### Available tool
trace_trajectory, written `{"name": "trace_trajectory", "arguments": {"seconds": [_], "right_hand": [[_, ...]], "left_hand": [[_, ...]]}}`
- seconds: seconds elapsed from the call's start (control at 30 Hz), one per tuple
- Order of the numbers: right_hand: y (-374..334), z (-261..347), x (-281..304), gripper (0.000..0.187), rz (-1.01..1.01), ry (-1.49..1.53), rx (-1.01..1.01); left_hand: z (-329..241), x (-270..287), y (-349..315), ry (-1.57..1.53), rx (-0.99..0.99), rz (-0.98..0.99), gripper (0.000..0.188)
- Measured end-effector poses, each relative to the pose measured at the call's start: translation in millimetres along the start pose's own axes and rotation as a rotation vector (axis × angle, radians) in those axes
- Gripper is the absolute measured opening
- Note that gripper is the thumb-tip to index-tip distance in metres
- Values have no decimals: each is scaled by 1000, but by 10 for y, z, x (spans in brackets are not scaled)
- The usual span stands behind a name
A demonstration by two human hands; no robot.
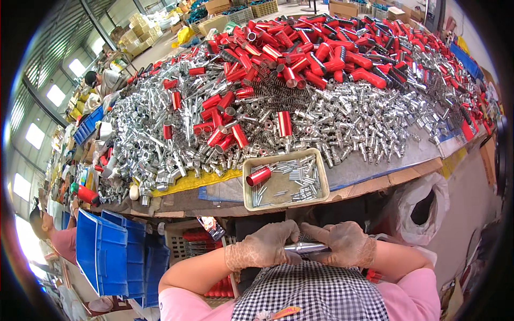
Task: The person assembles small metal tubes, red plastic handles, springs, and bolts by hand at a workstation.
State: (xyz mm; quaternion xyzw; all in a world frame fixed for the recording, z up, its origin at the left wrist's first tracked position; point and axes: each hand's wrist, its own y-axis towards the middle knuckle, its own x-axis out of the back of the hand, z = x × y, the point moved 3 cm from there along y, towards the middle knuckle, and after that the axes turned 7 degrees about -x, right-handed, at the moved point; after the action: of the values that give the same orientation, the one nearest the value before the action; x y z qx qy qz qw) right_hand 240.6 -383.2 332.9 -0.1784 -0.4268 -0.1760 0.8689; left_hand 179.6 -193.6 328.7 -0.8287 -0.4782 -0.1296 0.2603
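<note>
Both my hands wear tan gloves and meet in front of my checked apron [300,283]. Between them lies a shiny silver metal cylinder [305,247], held level. The fingers of my left hand [265,246] close on its left end, and those of my right hand [345,243] on its right end. Fingers cover both ends, so its full shape is hidden. Just beyond my hands, at the table edge, sits a cream tray [248,195]. It holds small silver pins [302,175] and a red metal tube [258,176].
Silver metal fittings [353,123], dark springs [276,88] and red handles [369,77] are heaped across the table. Blue bins [101,251] stand at left beside a crate with red parts. A phone [211,227] lies below the table edge. A white plastic bag [428,208] hangs open at right. Other people work at far left.
</note>
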Motion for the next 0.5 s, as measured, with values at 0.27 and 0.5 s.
{"name": "trace_trajectory", "arguments": {"seconds": [0.27,0.5], "right_hand": [[45,60,-25,62,52,9,-10],[100,66,-1,52,162,34,10]], "left_hand": [[-75,-44,13,12,-153,-7,42],[-20,-35,-80,34,-126,19,46]]}}
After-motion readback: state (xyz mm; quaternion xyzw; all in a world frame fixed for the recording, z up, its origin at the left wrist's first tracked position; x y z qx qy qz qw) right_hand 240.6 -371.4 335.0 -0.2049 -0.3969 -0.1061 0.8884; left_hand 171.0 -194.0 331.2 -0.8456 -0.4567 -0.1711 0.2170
